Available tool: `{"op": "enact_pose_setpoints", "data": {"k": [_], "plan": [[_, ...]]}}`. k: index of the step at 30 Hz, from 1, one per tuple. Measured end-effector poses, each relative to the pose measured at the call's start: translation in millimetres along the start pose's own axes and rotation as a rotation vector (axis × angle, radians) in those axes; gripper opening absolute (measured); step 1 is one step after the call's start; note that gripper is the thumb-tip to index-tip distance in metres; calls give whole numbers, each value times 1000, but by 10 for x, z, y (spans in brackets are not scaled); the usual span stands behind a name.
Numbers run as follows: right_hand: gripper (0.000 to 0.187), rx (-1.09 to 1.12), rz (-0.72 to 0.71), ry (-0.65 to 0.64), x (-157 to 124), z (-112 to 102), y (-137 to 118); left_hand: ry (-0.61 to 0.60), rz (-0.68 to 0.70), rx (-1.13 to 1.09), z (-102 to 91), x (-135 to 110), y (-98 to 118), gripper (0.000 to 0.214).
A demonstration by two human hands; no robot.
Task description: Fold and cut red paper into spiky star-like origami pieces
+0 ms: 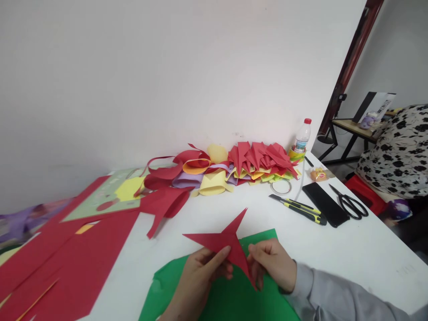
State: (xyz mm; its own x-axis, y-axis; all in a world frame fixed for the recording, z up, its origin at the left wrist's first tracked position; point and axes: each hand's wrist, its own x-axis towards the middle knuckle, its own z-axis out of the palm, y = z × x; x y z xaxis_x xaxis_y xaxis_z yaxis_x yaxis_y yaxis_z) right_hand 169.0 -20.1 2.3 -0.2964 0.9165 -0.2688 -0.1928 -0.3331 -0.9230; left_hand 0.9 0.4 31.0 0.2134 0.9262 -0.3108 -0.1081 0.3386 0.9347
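A red folded paper piece (pixel 214 242) with several sharp points is held up over a green sheet (pixel 230 301). My left hand (pixel 202 274) pinches it near the middle, thumb on top and fingers underneath. My right hand (pixel 276 263) is closed at its right edge, thumb and fingers around the long point that runs down toward me. Part of the right fingers is hidden behind the paper. The green sheet lies on the white table (pixel 334 267) below both hands.
Red folded papers (pixel 261 156) and rolled paper shapes (pixel 210 183) line the wall. Right of them lie a tape roll (pixel 281 181), utility knives (pixel 301 209), a black flat case (pixel 324 203) and scissors (pixel 351 206). A bottle (pixel 302 136) stands behind. Red sheets (pixel 73 263) cover the left.
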Motion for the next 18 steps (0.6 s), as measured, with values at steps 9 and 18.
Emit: {"op": "enact_pose_setpoints", "data": {"k": [9,18], "plan": [[55,-20,20,-80,-46,-14,-69,38,11,-16,15,-17,16,32],[55,101,33,-98,-3,-10,-8,-20,-19,-64,-4,-15,4,34]]}}
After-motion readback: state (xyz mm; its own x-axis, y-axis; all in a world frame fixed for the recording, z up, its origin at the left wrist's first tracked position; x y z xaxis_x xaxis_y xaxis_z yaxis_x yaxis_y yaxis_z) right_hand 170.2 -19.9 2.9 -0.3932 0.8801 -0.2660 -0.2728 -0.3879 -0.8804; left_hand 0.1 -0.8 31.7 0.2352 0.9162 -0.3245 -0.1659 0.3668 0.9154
